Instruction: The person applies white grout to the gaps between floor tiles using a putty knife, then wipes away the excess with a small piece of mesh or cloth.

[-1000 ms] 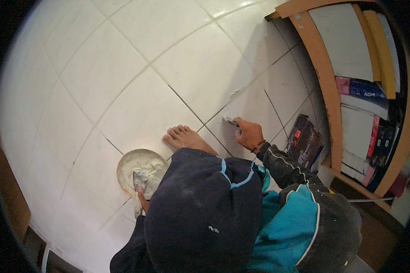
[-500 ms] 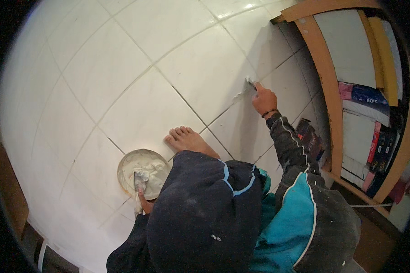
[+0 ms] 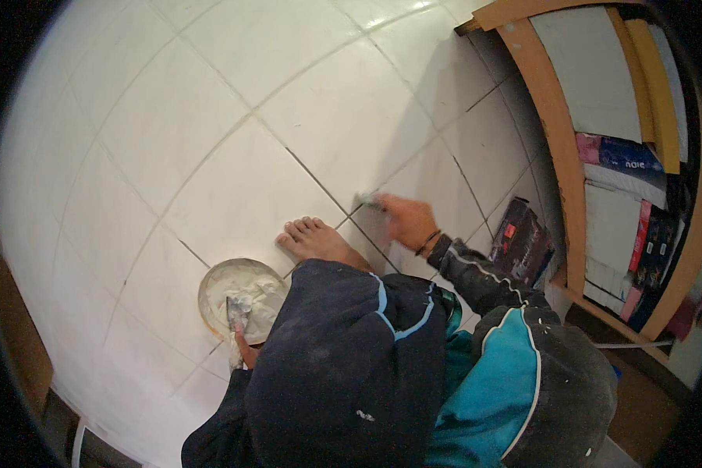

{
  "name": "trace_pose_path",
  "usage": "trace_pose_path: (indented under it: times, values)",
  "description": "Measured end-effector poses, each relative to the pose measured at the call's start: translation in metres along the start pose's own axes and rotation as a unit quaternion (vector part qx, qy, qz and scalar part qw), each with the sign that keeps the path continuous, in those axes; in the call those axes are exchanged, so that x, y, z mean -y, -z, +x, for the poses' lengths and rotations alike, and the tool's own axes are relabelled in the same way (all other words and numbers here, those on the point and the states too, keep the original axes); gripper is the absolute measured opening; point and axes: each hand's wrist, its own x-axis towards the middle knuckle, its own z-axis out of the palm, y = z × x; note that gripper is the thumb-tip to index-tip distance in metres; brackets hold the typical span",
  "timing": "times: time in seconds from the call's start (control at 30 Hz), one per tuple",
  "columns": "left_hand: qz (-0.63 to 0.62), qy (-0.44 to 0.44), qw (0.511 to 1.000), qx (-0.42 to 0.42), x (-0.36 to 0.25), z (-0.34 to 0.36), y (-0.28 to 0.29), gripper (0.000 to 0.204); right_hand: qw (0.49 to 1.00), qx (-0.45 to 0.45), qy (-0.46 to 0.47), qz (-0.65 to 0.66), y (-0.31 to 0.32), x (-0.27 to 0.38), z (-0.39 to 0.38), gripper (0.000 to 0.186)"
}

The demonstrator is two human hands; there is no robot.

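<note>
Near my foot, a round shallow pan (image 3: pixel 203 285) of white paste (image 3: pixel 261 300) rests on the tiled floor (image 3: pixel 210 187). My left hand (image 3: pixel 247 353), mostly hidden by dark cloth, is closed on the handle of a paste-smeared putty knife (image 3: pixel 238 313), whose blade lies over the paste. Ahead of my foot, my right hand (image 3: pixel 410 223) is closed around a small scraper (image 3: pixel 366 200), smeared by motion. The scraper is at a tile joint, close to where two joints cross. Dark joint lines run from that crossing; the joint beyond my right hand looks pale.
My bare foot (image 3: pixel 320 240) is between the pan and my right hand. A wooden shelf (image 3: pixel 560 156) with paper packs and boxes stands along the right. A dark box (image 3: pixel 520 242) lies on the floor beside my right forearm.
My right hand has swept along the joint with the scraper, leftward and toward me, to near the crossing by my foot. My left hand has stayed at the pan.
</note>
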Motion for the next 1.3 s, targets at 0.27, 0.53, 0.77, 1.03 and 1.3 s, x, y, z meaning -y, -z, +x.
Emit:
trace_pose_path:
  times: [0.27, 0.53, 0.77, 1.03, 1.3]
  values:
    - [-0.007, 0.001, 1.0, 0.009, 0.002, 0.001, -0.003, 0.022, 0.98, -0.138, -0.127, -0.065, 0.033, -0.08, 0.038, 0.045]
    - [-0.002, 0.005, 1.0, 0.014, -0.001, 0.0, -0.005, 0.021, 0.994, -0.06, 0.048, -0.077, -0.028, 0.0, -0.016, 0.049]
    - [-0.004, 0.004, 1.0, 0.018, 0.001, -0.001, -0.004, 0.02, 0.995, -0.088, -0.047, -0.014, 0.008, -0.044, 0.015, 0.05]
    - [-0.005, 0.003, 1.0, 0.019, 0.002, -0.002, -0.006, 0.019, 0.977, -0.128, -0.134, -0.108, 0.039, -0.112, 0.059, 0.054]
    - [0.006, 0.003, 1.0, 0.024, 0.0, -0.002, -0.003, 0.018, 0.997, -0.055, -0.001, -0.044, -0.009, -0.008, 0.003, 0.048]
